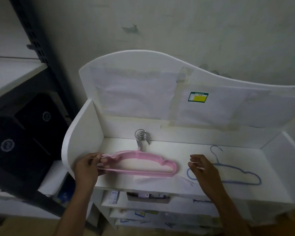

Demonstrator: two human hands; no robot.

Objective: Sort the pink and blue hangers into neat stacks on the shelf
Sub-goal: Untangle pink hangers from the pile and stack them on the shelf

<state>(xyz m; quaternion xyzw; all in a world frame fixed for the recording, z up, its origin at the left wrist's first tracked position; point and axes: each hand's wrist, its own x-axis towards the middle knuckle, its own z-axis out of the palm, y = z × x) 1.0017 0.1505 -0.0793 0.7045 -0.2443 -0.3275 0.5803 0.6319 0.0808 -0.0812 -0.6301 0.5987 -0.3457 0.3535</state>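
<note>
Fingers (pixel 102 161) of the left hand (pixel 87 167) pinch the left end of the pink hangers (pixel 143 160), a stack lying at about 7 o'clock on the shelf (pixel 169 149) with its metal hooks (pixel 142 136) bunched toward 12. At about 4 o'clock the right hand (pixel 203 167) hovers, fingers loosely curled and apparently empty, over the near end of a blue hanger (pixel 237 172). Pink looks gathered and wants only squaring up. Blue shows one hanger, perhaps more beneath it; the dim view hides that, so its stack seems barely begun.
</note>
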